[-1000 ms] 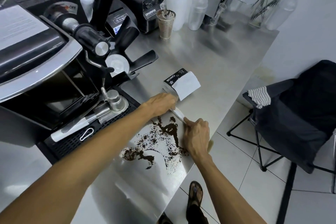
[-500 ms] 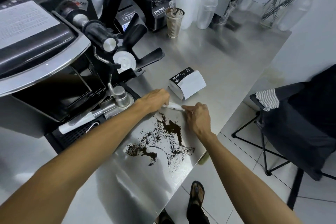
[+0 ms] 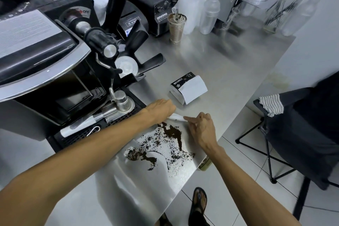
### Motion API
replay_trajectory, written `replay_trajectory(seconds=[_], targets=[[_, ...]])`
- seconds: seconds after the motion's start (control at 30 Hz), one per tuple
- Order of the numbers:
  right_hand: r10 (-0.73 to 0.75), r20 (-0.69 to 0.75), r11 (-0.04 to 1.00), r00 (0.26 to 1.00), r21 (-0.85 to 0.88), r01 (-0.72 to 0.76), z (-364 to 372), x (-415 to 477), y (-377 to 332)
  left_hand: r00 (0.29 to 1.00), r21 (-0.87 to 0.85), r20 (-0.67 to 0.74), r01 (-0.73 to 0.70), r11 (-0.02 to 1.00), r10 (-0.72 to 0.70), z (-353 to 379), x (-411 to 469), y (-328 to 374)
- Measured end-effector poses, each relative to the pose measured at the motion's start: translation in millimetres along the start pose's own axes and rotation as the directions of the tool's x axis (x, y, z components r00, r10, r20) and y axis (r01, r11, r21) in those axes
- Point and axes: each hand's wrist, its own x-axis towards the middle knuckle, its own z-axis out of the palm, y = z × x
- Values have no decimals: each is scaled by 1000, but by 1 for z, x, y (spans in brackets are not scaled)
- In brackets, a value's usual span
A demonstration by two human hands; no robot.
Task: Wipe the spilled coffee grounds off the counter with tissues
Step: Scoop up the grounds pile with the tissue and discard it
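Far left of the frame is the espresso machine (image 3: 42, 57) with its drip tray (image 3: 95, 128) crowding the spill, so any sweep probably has to run toward the open counter (image 3: 229, 64) edge. Center frame, the left hand (image 3: 161, 110) and right hand (image 3: 200, 124) each pinch 1 end of a thin, limp tissue (image 3: 177, 116), stretched just above the loose, smeary-looking coffee grounds (image 3: 161, 148); I'd bunch it up since it looks like it tears easily. The tissue pack (image 3: 189, 88) sits just behind, and the chair (image 3: 302, 134) at right is well clear.

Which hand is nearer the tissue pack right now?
Left. The left hand sits just in front of the tissue pack, a small gap away. The right hand is farther toward the counter edge, beside the coffee grounds.
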Motion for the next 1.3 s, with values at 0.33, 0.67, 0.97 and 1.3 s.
replay_trajectory(seconds=[0.33, 0.67, 0.97, 1.3], targets=[[-99, 88, 994, 991, -45, 104, -2, -15, -7, 993, -148, -54, 98, 984, -107, 27, -20, 7], [30, 9, 962, 1000, -271, -26, -8, -1, 19, 976, -173, -189, 79, 982, -112, 39, 17, 6], [170, -85, 933, 982, -308, -188, 4, -88, -15, 967, -118, -160, -220, 968, 200, 44, 11, 10], [330, -168, 914, 929, -188, -359, 25, -125, -68, 932, -45, -167, -332, 942, 320, 50, 4, 14]])
